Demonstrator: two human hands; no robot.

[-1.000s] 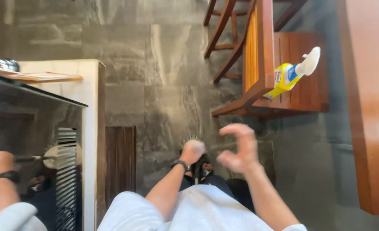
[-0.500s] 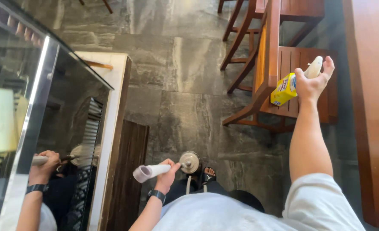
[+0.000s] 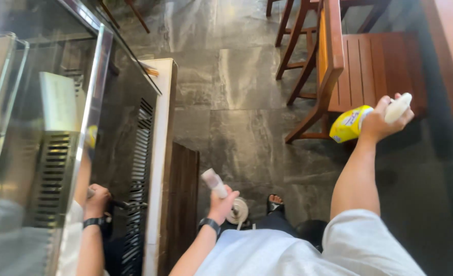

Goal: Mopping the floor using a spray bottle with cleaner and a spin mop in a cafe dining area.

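right hand (image 3: 377, 122) wrapped round yellow spray bottle (image 3: 350, 124) | left hand (image 3: 223, 200) clenched on brush (image 3: 220, 191) | risk: bottle may knock chair (image 3: 359, 66), slip onto floor (image 3: 236, 128)

A wooden chair (image 3: 369, 66) with a slatted seat stands on the grey stone floor (image 3: 236, 82); a second chair's legs (image 3: 288, 20) show just behind it; at the left a glass panel (image 3: 37, 128) mirrors a slatted vent (image 3: 142, 168); a dark wooden plank (image 3: 180, 204) lies beside the white ledge (image 3: 160, 128).
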